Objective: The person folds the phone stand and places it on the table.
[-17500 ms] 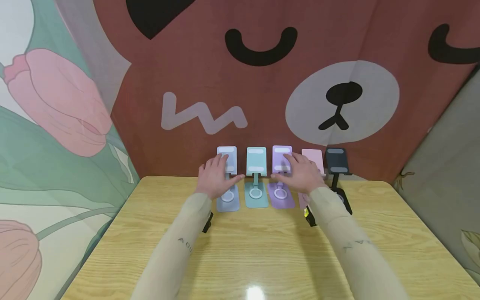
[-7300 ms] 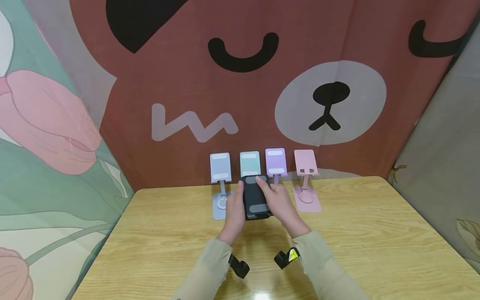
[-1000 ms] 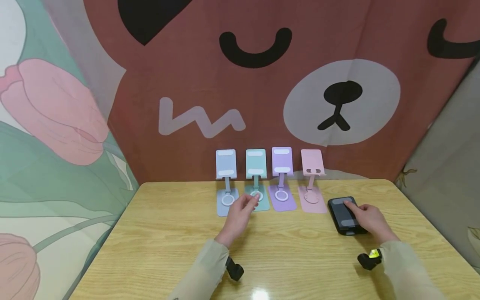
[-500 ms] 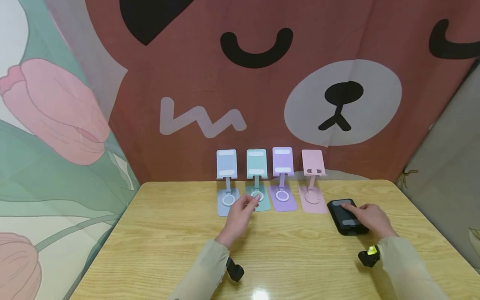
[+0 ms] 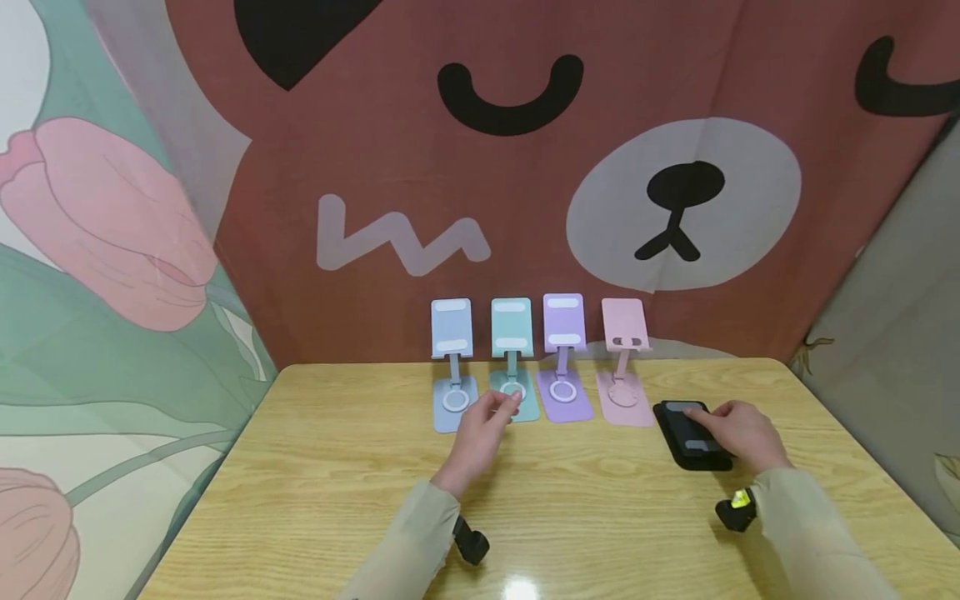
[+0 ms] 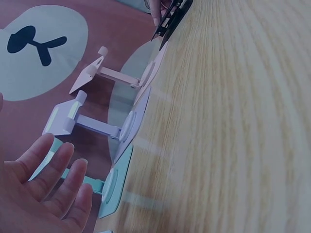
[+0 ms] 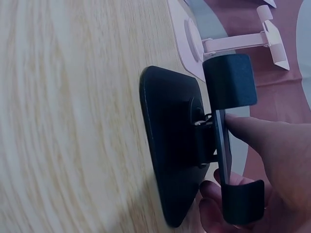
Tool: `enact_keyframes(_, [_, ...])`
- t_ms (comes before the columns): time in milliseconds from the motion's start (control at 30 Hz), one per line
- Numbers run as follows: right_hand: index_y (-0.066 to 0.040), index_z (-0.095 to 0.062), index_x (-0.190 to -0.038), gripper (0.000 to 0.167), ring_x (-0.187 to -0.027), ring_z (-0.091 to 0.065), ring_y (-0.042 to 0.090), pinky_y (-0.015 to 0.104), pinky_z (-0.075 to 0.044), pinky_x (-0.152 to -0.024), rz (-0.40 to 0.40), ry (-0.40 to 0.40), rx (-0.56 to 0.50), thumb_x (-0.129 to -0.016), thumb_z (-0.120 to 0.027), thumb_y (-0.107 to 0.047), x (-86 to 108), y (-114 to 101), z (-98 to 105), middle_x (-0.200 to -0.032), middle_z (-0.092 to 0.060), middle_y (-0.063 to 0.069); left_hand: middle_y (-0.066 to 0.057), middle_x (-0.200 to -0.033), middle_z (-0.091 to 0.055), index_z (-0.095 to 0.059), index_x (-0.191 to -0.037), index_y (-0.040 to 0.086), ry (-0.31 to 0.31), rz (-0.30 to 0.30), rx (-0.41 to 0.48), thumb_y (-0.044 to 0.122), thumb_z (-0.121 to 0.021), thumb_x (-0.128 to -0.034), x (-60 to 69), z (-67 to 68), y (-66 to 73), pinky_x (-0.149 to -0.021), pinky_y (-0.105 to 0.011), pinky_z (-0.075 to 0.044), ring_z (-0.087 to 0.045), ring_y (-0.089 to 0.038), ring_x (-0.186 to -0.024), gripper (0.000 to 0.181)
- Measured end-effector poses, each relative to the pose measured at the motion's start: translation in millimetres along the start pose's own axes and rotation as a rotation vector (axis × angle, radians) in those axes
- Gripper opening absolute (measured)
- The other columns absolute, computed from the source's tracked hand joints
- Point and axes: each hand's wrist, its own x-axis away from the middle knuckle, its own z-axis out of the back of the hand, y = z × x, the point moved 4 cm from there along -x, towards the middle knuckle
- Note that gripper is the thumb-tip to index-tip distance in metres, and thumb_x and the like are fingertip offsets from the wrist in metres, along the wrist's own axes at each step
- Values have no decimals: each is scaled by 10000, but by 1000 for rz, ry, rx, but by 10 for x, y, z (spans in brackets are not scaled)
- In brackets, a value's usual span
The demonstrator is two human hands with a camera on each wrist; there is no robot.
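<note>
A black phone stand (image 5: 692, 435), folded low, is at the right of the table. My right hand (image 5: 746, 435) holds its upper plate by the edge, thumb on top and fingers underneath. The right wrist view shows the base plate (image 7: 167, 141) on the wood, a gap between it and the raised upper plate. My left hand (image 5: 480, 437) holds nothing; its fingers are loosely bent in front of the teal phone stand (image 5: 512, 323). Beside that stand are unfolded blue (image 5: 452, 325), purple (image 5: 564, 318) and pink (image 5: 624, 321) phone stands.
The wooden table (image 5: 360, 467) meets a reddish-brown bear-print cloth (image 5: 390, 158) behind the row of stands. A flower-print cloth (image 5: 112, 217) hangs on the left, a greyish cloth (image 5: 892, 275) on the right. Black wrist cameras (image 5: 471, 543) hang beneath both wrists.
The black stand stood unfolded at the row's right end, then was folded low in both hands. Now it is on the table, its plate tipped slightly lower under my right hand. The left stays still.
</note>
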Motion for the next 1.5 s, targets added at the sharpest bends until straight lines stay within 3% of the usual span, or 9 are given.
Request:
enact_keyframes(200, [100,-604,-1021,682,-770,-559,305,374,-433,-624,-15,2,10,-943,-632,-577,-35,-11,-10,-878,-607,185,7,-1029,-668,-661,-1092,48,4,6,-8,557,-525,-1025,9,2,4,-871,-403,-484,-599,-179,-958,531])
enact_keyframes(300, [125,-585,-1080,669,-814,-575,336,406,-464,-657,-10,2,33,-950,-649,-528,-45,-54,0,-958,-618,242,6,-1030,-668,-657,-1111,21,0,0,-8,551,-521,-1029,9,-1,3,-868,-403,-485,-599,-181,-958,553])
enact_keyframes(533, [168,-564,-1172,648,-891,-610,396,514,-502,-750,50,-24,67,-966,-654,-441,-47,-197,30,-1097,-615,327,-88,-1089,-674,-644,-1123,19,-15,-5,14,543,-517,-1034,17,-15,1,-880,-417,-482,-614,-288,-1024,546])
enact_keyframes(767, [157,-538,-1203,627,-867,-586,371,478,-489,-722,3,-59,70,-972,-655,-414,-63,-240,36,-1087,-601,317,-147,-1126,-670,-642,-1139,12,-21,1,13,532,-514,-1039,29,-22,2,-887,-424,-481,-609,-259,-1008,546])
enact_keyframes(1033, [146,-544,-1168,625,-860,-598,375,476,-494,-696,-18,-68,99,-972,-651,-438,-41,-222,42,-1068,-603,305,-118,-1101,-671,-651,-1092,75,-19,5,5,516,-512,-1045,25,-23,-5,-872,-418,-483,-612,-278,-1014,464])
enact_keyframes(1200, [144,-547,-1159,645,-862,-599,385,488,-493,-703,-21,-81,123,-964,-654,-461,-38,-235,68,-1068,-603,308,-133,-1119,-666,-648,-1115,53,-27,-4,7,533,-507,-1042,28,-22,8,-870,-421,-480,-610,-305,-1031,505])
enact_keyframes(1367, [158,-504,-1248,754,-928,-584,426,529,-487,-751,-33,-35,117,-967,-603,-534,-70,-331,121,-1145,-577,338,-131,-1128,-664,-644,-1132,55,-36,-7,8,557,-500,-1036,32,-21,9,-868,-421,-479,-609,-314,-1043,531])
enact_keyframes(1500, [165,-477,-1300,812,-958,-582,444,555,-486,-769,5,0,87,-995,-525,-586,-124,-488,167,-1172,-576,340,-131,-1131,-663,-646,-1119,90,-38,-4,12,557,-503,-1035,36,-20,15,-874,-425,-482,-612,-313,-1046,496])
